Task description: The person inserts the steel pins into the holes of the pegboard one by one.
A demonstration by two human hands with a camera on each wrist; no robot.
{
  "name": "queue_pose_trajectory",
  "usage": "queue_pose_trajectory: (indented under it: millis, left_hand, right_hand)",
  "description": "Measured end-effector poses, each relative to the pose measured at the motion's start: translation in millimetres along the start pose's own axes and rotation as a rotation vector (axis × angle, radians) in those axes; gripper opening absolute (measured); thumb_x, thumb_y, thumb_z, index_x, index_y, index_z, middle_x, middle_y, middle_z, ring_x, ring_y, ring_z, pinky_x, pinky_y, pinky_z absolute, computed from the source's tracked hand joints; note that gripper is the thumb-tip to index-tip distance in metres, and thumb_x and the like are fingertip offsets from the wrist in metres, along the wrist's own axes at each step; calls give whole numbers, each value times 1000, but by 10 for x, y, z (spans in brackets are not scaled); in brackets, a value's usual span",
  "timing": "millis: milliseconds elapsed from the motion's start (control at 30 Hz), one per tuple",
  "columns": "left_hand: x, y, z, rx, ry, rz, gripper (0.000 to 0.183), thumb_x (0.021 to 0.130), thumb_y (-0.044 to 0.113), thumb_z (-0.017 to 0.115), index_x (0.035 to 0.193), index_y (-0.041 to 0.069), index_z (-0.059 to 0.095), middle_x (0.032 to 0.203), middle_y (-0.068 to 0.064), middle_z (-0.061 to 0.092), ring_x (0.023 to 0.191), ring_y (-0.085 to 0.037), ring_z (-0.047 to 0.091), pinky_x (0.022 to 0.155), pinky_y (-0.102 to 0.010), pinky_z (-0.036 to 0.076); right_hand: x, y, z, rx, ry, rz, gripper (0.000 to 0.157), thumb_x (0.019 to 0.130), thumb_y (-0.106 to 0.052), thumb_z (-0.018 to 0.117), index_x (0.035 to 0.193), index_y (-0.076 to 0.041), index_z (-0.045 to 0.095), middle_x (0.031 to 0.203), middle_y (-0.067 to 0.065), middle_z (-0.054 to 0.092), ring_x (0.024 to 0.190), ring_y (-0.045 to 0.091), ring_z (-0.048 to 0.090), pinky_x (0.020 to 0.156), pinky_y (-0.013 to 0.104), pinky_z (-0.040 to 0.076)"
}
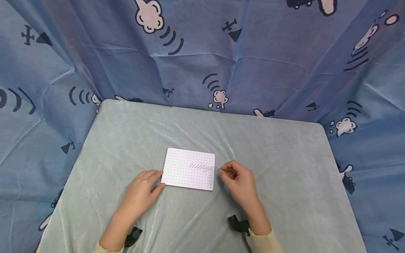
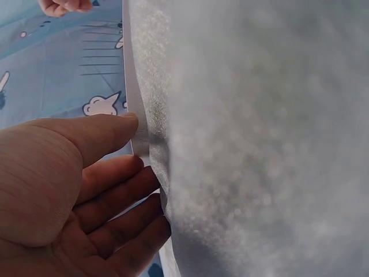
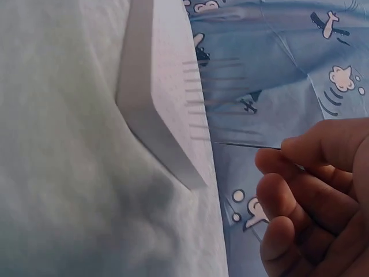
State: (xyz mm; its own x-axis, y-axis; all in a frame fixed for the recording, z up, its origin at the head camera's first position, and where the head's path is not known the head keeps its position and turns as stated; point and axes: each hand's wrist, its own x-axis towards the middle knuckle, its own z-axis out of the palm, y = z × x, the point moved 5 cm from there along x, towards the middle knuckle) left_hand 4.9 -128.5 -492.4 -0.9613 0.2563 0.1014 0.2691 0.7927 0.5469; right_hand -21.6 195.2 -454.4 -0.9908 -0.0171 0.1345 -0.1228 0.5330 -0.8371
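Note:
A white block with a grid of small dotted holes (image 1: 178,170) lies flat on the cloth. Several thin needles (image 3: 219,90) stand in a row out of its face, toward the right side. My right hand (image 1: 238,182) is just off the block's right edge and pinches another needle (image 3: 248,145) between thumb and index finger. In the right wrist view that needle's tip points at the block, close to the end of the row. At the block's left edge rests my left hand (image 1: 139,195), fairly straight thumb and index fingertip touching its near-left corner and side.
Pale grey-green cloth (image 1: 278,158) covers the table and shows slight wrinkles. Blue printed curtains (image 1: 190,42) hang behind the table and along both sides. A black strap piece (image 1: 237,224) shows at the right wrist, and another (image 1: 133,237) at the left.

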Motion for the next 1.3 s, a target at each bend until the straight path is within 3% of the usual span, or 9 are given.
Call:
queue_pose_trajectory:
  millis: [333, 1300]
  left_hand:
    - [-4, 0, -1, 0, 13, 12, 45, 92, 18, 91, 132, 1, 77, 126, -9, 75, 118, -31, 70, 96, -50, 61]
    - [-9, -10, 1, 1, 24, 18, 46, 92, 19, 92, 132, 2, 78, 125, -7, 76, 117, -29, 70, 95, -49, 62]
  right_hand:
    - [-32, 9, 186, -48, -26, -40, 20, 92, -4, 87, 91, -20, 76, 80, -14, 72, 66, 9, 62, 59, 26, 52]
    - [-8, -15, 303, -126, -2, -66, 23, 85, 1, 87, 85, -18, 74, 74, -11, 68, 63, 4, 59, 56, 25, 51]
